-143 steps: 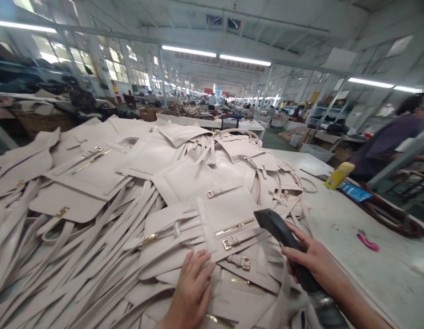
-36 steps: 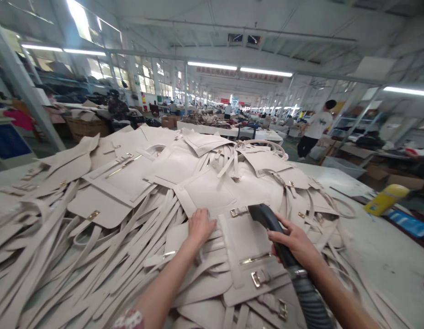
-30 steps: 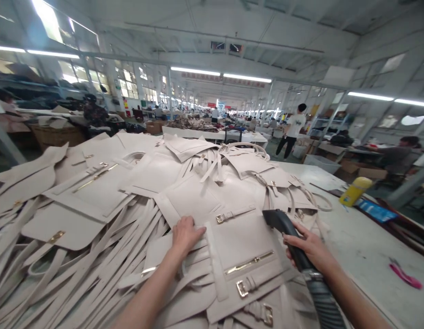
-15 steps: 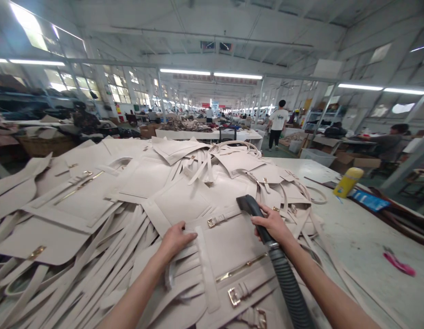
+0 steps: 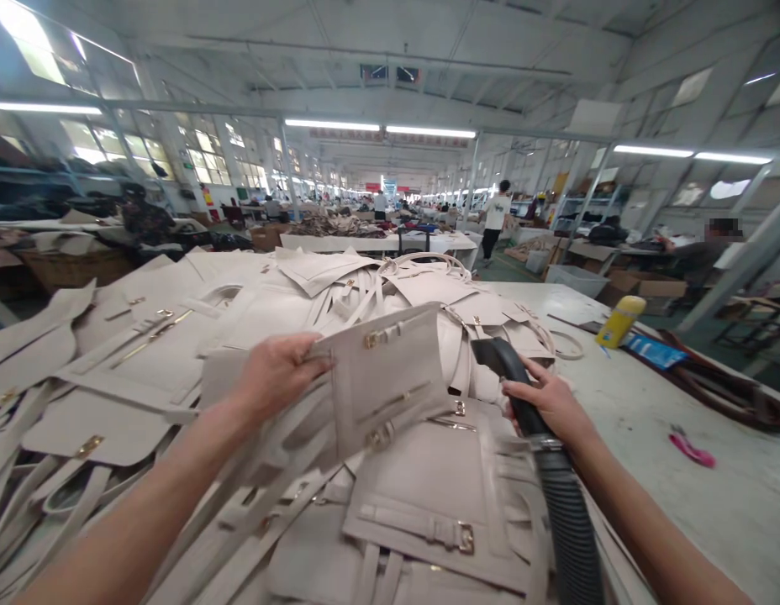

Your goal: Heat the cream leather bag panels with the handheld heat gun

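Observation:
My left hand (image 5: 280, 370) pinches the edge of a beige bag panel (image 5: 390, 370) with gold buckles and a zip, holding it tilted up off the pile. Its straps trail down below, blurred by motion. In my right hand (image 5: 545, 399) is a black vacuum hose nozzle (image 5: 513, 374), its head pointing left, close to the lifted panel's right edge but apart from it. The ribbed hose (image 5: 572, 512) runs down toward the bottom of the view. Under the lifted piece lies another beige bag panel (image 5: 421, 479) with a gold buckle.
A large pile of beige bag pieces (image 5: 232, 323) covers most of the table (image 5: 623, 420). To the right are a yellow bottle (image 5: 620, 322), a blue packet (image 5: 656, 351), dark coiled straps (image 5: 730, 391) and pink-handled snips (image 5: 693, 448). A person (image 5: 496, 220) walks in the background.
My left hand has lifted the buckled panel off the pile and moved it left and up, uncovering another panel beneath. My right hand has shifted right with the hose nozzle.

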The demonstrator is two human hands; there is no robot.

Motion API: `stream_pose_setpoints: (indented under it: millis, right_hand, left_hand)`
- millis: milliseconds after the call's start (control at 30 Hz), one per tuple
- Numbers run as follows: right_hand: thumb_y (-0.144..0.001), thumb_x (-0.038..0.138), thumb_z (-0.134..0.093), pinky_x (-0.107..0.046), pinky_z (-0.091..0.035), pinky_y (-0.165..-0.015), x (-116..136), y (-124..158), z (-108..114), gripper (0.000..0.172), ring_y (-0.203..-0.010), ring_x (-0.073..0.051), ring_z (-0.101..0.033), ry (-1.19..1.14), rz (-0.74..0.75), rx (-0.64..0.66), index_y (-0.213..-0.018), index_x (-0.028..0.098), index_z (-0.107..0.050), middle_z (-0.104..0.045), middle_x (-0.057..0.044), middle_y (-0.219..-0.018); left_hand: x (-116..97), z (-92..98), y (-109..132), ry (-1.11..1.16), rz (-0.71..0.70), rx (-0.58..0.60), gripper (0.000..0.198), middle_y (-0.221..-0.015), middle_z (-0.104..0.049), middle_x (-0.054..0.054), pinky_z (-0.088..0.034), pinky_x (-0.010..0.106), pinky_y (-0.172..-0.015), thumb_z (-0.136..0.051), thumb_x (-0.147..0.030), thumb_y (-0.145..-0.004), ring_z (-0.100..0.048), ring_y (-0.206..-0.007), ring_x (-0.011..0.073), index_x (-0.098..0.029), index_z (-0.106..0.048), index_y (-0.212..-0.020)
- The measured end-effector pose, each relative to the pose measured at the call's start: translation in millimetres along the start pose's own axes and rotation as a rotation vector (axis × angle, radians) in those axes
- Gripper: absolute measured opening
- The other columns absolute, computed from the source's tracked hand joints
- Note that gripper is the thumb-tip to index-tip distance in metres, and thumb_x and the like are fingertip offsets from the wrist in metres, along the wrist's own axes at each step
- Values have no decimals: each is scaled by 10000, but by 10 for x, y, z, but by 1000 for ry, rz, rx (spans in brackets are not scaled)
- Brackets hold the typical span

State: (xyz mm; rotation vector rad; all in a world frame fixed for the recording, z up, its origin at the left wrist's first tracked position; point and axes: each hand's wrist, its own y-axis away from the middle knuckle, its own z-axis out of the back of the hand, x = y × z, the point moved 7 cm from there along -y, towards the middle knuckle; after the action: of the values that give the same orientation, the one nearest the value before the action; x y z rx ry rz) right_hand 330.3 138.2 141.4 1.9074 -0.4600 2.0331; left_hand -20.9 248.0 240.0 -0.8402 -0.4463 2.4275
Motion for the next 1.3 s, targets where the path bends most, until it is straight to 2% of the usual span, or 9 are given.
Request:
stream_pose_setpoints:
  millis: [100,233,367,467,700,867,1033,1167,1300]
  right_hand:
    - [-620,301,-719,-288,-484,-365,87,394,268,785,-393,-198,-573,6,-18,-36,-1306,235,-344,-628,23,-481]
    - [-620,353,-717,-264,-463,-373,21,941,482,816,-383,-179,-550,4,-76,-77,-1322,231,-319,-625,27,-478]
    - [-599,398,-719,-254,-444,-367,-217,1430,629,875,-381,-172,-537,-13,-163,-134,-1340,247,-279,-617,35,-479]
    - [-621,413,-698,-255,-436,-364,-362,1725,681,891,-379,-175,-527,2,-195,-117,-1356,233,-227,-599,42,-463]
    - [-673,389,-663,-229,-425,-379,-398,2031,555,849,-411,-154,-503,91,-239,-29,-1359,216,-195,-599,51,-495]
    - [-681,390,-655,-252,-420,-368,-386,1867,449,838,-366,-157,-503,30,-214,8,-1360,223,-192,-598,45,-474]
    - [-650,387,-681,-239,-409,-329,-466,1726,360,924,-345,-167,-517,23,-267,26,-1372,177,-144,-609,34,-458]
    - [-687,398,-651,-239,-411,-337,-571,1598,316,890,-343,-174,-530,-9,-254,48,-1367,158,-129,-615,20,-440]
    - [-676,416,-674,-264,-453,-374,-703,1494,558,819,-382,-186,-569,-81,-281,-66,-1325,212,-217,-656,0,-538]
  left_hand:
    - [-777,435,135,-482,-463,-134,170,-736,-576,16,-305,261,-625,-491,-295,-795,-487,-696,159,-187,-622,-791]
    - [-1176,-99,780,-678,-735,62,246,-789,-566,40,-309,304,-636,-396,-127,-846,-465,-710,174,-180,-555,-1026]
    - [-775,-1143,1605,-545,-637,416,289,-852,-555,52,-356,316,-669,-465,-84,-795,-468,-750,191,-168,-520,-1065]
    - [-392,-1546,1993,-431,-489,373,348,-871,-545,59,-380,319,-705,-457,-73,-800,-468,-784,191,-172,-489,-1132]
    - [-177,-1479,2127,-286,-340,48,365,-957,-550,87,-326,448,-896,-403,-73,-827,-483,-925,220,-225,-542,-1128]
    - [-203,-1343,2059,-149,-273,21,465,-1198,-486,116,-226,550,-968,-371,21,-738,-380,-1160,279,-219,-578,-1077]
    - [-670,-1341,2049,512,-10,207,499,-1306,-396,86,-208,491,-1027,-468,-18,-666,-302,-1235,275,-230,-558,-1108]
    - [-1300,-2280,2153,1523,752,553,411,-1087,-550,134,-433,354,-867,-573,-174,-716,-561,-977,221,-154,-501,-1120]
    - [-1630,-3016,1834,2092,1137,273,398,-969,-574,84,-488,223,-617,-631,-233,-726,-610,-725,134,-163,-455,-1077]
